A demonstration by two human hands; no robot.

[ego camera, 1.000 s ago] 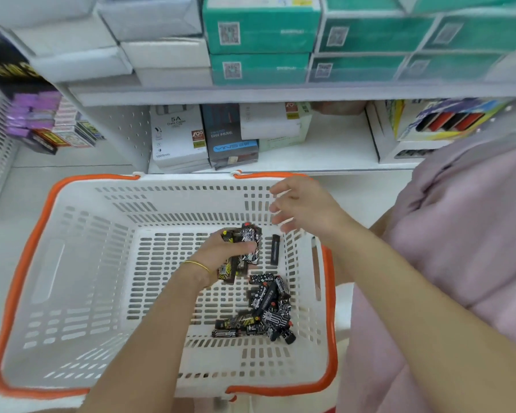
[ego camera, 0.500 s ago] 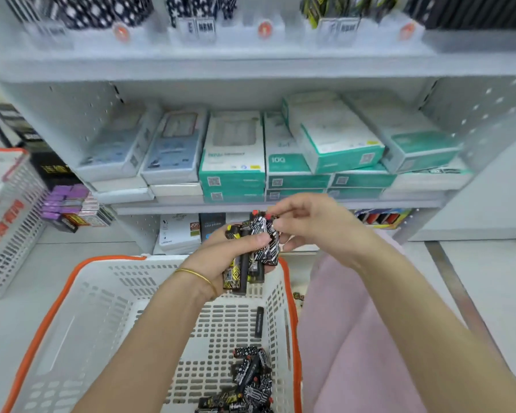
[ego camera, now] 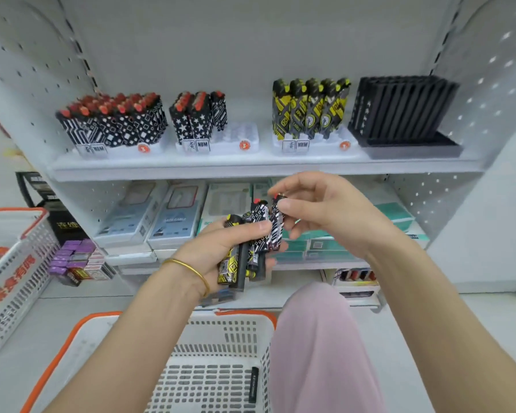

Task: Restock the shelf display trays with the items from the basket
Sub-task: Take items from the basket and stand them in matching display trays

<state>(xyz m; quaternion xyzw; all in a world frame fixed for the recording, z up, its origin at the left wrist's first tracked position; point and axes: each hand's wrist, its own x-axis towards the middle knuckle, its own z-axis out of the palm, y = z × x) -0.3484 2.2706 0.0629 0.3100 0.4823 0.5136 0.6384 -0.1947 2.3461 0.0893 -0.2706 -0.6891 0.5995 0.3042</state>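
Left hand clamped on lighter bundle; right hand pinches one patterned lighter — I'd pull it straight up, match pattern to half-empty tray, seat upright.

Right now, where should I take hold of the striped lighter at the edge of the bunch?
Pinch the striped lighter by its upper end, which stands clear above the left hand; its lower part is pressed against the other lighters. Come from the right, its open side, as the right hand does.
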